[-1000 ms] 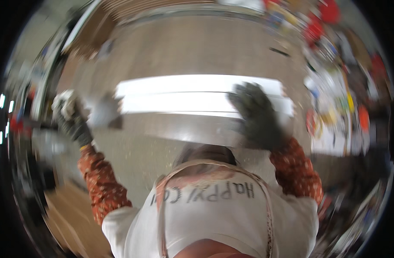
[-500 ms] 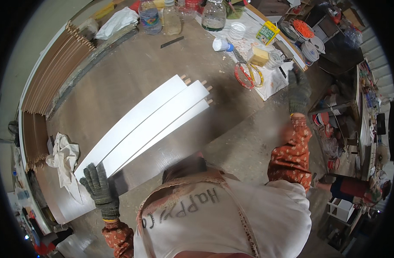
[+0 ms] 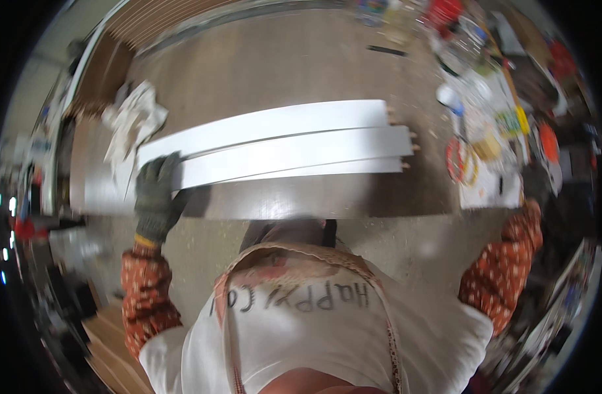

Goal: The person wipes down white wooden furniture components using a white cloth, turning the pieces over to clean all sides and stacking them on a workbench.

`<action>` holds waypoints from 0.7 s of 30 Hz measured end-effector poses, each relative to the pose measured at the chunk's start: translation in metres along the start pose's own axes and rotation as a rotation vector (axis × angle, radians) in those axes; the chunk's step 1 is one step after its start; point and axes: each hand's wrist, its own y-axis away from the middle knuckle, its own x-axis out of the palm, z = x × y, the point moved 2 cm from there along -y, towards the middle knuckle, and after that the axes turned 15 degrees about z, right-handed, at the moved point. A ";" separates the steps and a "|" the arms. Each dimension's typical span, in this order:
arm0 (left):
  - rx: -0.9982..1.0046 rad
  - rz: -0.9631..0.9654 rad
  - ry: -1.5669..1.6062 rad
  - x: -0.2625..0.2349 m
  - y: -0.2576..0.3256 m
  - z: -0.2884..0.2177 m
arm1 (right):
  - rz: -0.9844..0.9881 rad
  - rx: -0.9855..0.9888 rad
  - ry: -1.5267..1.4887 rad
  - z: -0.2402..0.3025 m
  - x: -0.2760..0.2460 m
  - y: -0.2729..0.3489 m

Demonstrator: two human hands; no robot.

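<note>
My grey-gloved left hand [image 3: 157, 198] half-curls over long, flat white slats [image 3: 301, 151], grip unclear. Bare brown tabletop [image 3: 268, 62] stretches beyond; by its right edge, my grey-gloved right hand [image 3: 536, 182] blurs unreadably.

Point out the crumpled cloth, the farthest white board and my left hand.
Crumpled cloth [image 3: 135, 118], head view: its middle folds.
Farthest white board [image 3: 268, 123], head view: upper face, mid-length.
Left hand [image 3: 157, 200], head view: back of the hand.

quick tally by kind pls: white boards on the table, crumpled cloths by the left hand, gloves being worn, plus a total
white boards: 3 visible
crumpled cloth: 1
dark gloves: 2, one on the left hand, one on the right hand
total: 6
</note>
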 end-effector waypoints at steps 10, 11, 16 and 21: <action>0.070 0.122 -0.102 -0.004 -0.009 -0.005 | 0.203 -0.639 -2.351 0.113 -0.008 0.158; 0.130 0.075 -0.112 -0.006 -0.007 -0.007 | 0.358 -0.700 -2.481 0.155 0.010 0.175; 0.223 -0.033 -0.047 -0.012 -0.008 0.010 | 0.449 -0.755 -2.652 0.304 0.008 0.265; 0.317 -0.118 -0.008 -0.009 0.009 0.021 | 0.537 -0.831 -2.637 0.372 -0.002 0.341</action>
